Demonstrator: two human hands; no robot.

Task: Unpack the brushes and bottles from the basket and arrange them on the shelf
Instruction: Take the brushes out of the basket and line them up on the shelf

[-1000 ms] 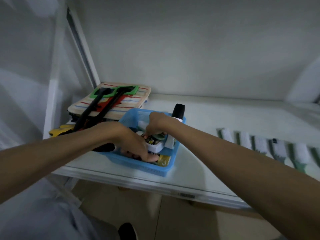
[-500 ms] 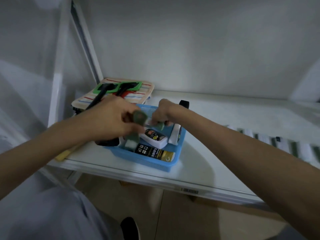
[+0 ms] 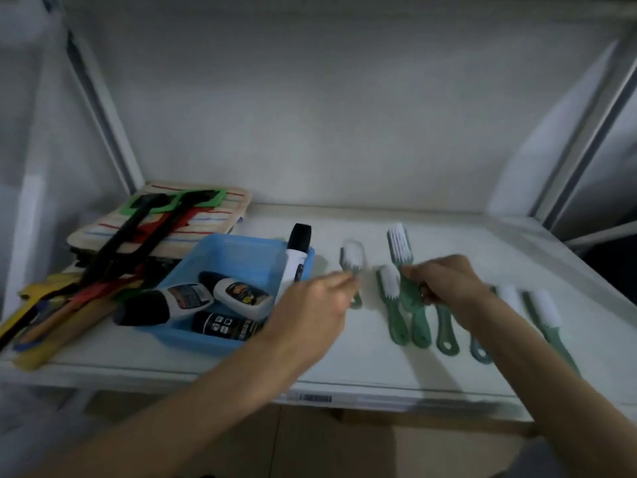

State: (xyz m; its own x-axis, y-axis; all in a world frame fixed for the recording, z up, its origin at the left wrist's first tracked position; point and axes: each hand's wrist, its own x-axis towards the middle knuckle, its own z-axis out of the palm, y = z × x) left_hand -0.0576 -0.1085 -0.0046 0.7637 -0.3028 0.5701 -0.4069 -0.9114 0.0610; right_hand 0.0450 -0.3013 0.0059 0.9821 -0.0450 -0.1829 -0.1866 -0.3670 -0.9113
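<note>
A blue basket (image 3: 220, 251) sits on the white shelf (image 3: 362, 360) at the left and holds several black-capped white bottles (image 3: 238, 296); one bottle (image 3: 296, 253) leans upright on its right wall. My left hand (image 3: 317, 301) is just right of the basket, shut on a green brush (image 3: 351, 258) with white bristles. My right hand (image 3: 444, 281) grips the handle of another green brush (image 3: 400, 243), bristles pointing away. Several green brushes (image 3: 393, 305) lie in a row on the shelf, partly under my right arm.
A striped cloth pad (image 3: 213, 219) with black, green and red long-handled tools (image 3: 120, 246) lies behind and left of the basket. Yellow and wooden handles (image 3: 44, 326) stick out at the shelf's left front. Shelf uprights (image 3: 103, 108) stand at both sides.
Both hands have left the basket and moved right over the shelf, each carrying a green brush. The view has swung right, showing the brush row.
</note>
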